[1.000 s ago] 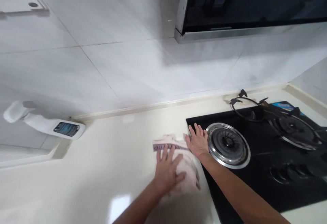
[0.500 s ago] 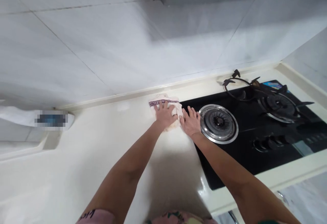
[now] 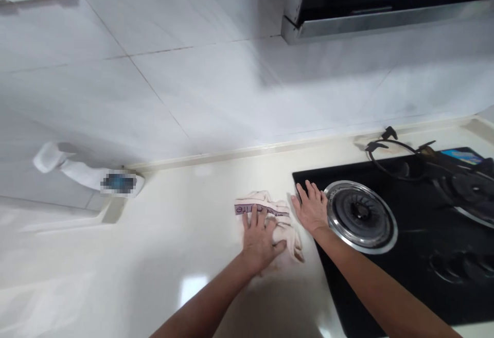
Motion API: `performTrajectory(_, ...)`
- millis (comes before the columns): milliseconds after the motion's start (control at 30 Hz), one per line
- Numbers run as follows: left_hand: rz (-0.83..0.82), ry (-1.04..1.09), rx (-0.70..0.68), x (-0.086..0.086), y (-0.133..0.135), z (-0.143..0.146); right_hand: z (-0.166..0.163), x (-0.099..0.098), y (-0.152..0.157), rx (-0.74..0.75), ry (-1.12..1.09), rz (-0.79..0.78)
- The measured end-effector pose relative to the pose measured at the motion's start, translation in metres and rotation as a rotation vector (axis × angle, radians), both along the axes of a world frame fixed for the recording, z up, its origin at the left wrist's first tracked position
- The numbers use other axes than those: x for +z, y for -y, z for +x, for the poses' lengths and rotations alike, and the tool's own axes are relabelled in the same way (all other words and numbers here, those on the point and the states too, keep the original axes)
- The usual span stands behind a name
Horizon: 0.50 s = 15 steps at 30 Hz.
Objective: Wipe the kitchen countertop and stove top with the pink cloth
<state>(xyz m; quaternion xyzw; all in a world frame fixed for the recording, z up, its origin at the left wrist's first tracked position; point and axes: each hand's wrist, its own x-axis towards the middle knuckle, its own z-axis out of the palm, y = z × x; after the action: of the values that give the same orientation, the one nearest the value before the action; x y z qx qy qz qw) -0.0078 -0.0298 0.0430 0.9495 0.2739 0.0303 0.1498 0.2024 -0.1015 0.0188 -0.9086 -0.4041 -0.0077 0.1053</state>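
Note:
Under my left hand [image 3: 258,243], pressed flat with its fingers spread, lies a crumpled pale pink cloth [image 3: 287,237] with a purple lettered band. The cloth rests on the white countertop [image 3: 162,255], just left of the black gas hob [image 3: 347,291]. My right hand [image 3: 312,208] has its fingers stretched out over the hob's back left corner and holds nothing. Close to its right side is the round left burner [image 3: 360,214] with a shiny metal ring.
A white spray bottle [image 3: 83,171] with a blurred label is at the far left by the sink edge. A black pot stand [image 3: 405,176] lies tilted at the hob's back. Above hangs the range hood [image 3: 358,27], before the tiled wall [image 3: 216,91].
My left hand has drawn the cloth toward me along the counter. My right hand, earlier against the cloth's edge, is now apart from it. The camera view has shifted left.

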Motion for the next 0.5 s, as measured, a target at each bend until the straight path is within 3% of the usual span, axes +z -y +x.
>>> performTrajectory(333, 0.019, 0.0, 0.029, -0.005, -0.103, 0.12, 0.0, -0.023, 0.003, 0.014, 0.129, 0.08)
performTrajectory(500, 0.133, -0.012, 0.033, -0.003, -0.139, 0.12, 0.0, -0.03, 0.002, 0.024, 0.183, 0.12)
